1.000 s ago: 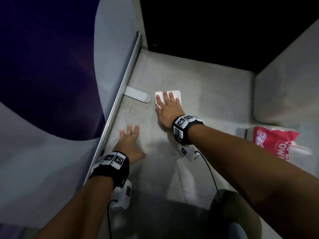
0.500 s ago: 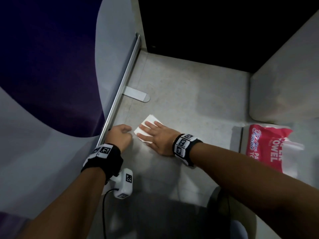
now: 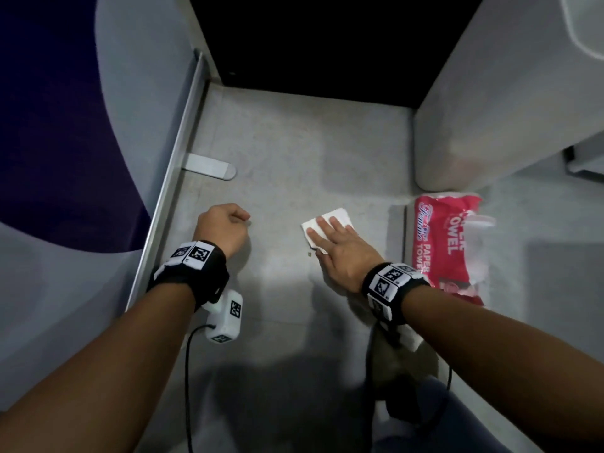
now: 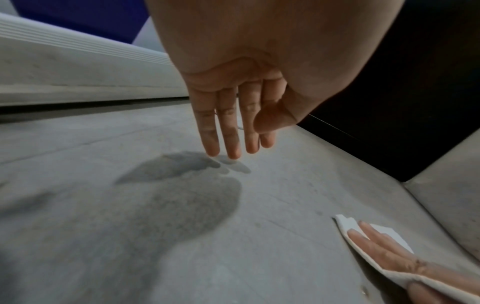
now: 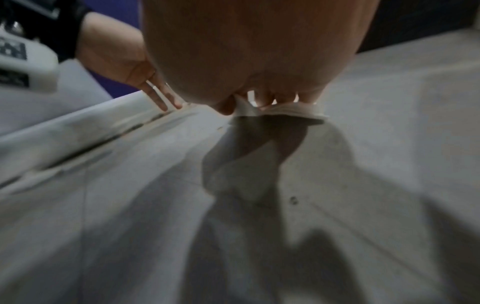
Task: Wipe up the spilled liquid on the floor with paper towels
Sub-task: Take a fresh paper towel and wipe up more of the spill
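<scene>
Grey concrete floor [image 3: 287, 152], and the right hand [image 3: 340, 253] has dragged the folded paper towel [image 3: 330, 220] from beside the left wall over near the red towel pack [image 3: 441, 243], fingers flat on it. Left hand [image 3: 225, 230] empty, fingers hanging loose, barely moved. Floor looks mostly dry, I think, though it's dim.

The red paper-towel pack [image 3: 441, 243] on the floor bears white lettering: "PAPER TOWEL", repeated in larger letters partly cut off, beside a cursive brand name too blurred to read.
</scene>
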The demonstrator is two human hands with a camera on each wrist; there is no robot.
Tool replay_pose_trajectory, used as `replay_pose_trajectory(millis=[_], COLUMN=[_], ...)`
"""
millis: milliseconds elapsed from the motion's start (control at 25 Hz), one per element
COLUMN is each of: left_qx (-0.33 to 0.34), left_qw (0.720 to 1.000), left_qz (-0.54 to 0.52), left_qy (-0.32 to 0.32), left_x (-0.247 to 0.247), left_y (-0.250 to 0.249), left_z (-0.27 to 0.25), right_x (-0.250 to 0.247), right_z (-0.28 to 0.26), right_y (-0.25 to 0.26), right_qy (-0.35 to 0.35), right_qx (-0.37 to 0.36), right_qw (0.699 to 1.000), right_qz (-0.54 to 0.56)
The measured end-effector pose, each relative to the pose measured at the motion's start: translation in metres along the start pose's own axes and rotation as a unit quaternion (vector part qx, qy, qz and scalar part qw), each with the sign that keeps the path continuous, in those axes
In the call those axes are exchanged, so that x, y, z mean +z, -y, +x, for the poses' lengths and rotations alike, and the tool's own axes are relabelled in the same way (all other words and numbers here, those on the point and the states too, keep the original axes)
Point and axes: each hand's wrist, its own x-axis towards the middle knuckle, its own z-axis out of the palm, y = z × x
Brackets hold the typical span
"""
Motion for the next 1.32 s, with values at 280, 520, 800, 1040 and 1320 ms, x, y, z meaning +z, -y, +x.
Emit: replay_pose_trajectory(millis=[280,520,800,1040,1320], left_qx=[0.035,0.017,-0.004,-0.003,0.022], left_qw=[0.999,0.999,0.999,0.997,0.995], left_qz=[0.009,-0.029,-0.050,-0.061,-0.075], left_qy=[0.015,0.016,-0.008,-0.040,-0.068], left_x=[0.010,-0.003,-0.043,-0.069,-0.076], left_y=[-0.008,0.002,0.030,0.046,0.043], left_z=[-0.009,-0.021,-0.025,-0.033,-0.030], right_x=[0.024,0.043,0.051,0.060,0.073], right_z=[-0.051,-0.028,0.013,0.044,0.057], right_y=[0.026,0.065,0.115,0.157,0.173], right_qy=[-0.004,-0.032,-0.058,-0.031,0.025], right_qx=[0.215,0.312,0.270,0.132,-0.008], right_qw=[0.972,0.934,0.944,0.983,0.999], right_qz=[0.092,0.172,0.180,0.121,0.031])
